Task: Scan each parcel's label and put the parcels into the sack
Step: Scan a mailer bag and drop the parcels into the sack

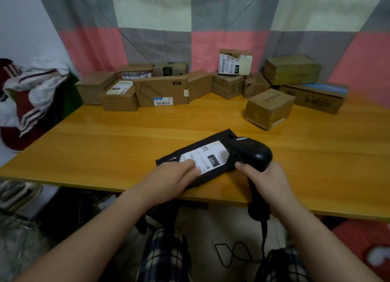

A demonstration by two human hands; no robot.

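Item: flat black parcel, a soft mailer bag. It lies on the wooden table close to the near edge, skewed, with its long side running away to the right.

Label: white, face up, one torn corner, bold "102" on a dark patch. It is blurred near the hand.

Handling (judged): light and limp, with slick film and little inside to stiffen it. It is likely to sag if lifted by one corner and to slide if pushed. Best taken by pinching a long edge clear of the label, or by sliding it off the table lip into the palm.

Left hand: fingers laid fairly straight over the near end of the label, pressing the parcel down. The thumb is not visible.

Right hand: fingers wrapped round the handle of a black scanner. The scanner's head sits over the far right end of the parcel, touching or just above it. Its cord trails to the floor.

Further stock: cardboard boxes lined along the far edge, one box standing forward of the rest.

Surroundings: checked curtain behind; heap of striped cloth off the left end. No sack can be identified with certainty.
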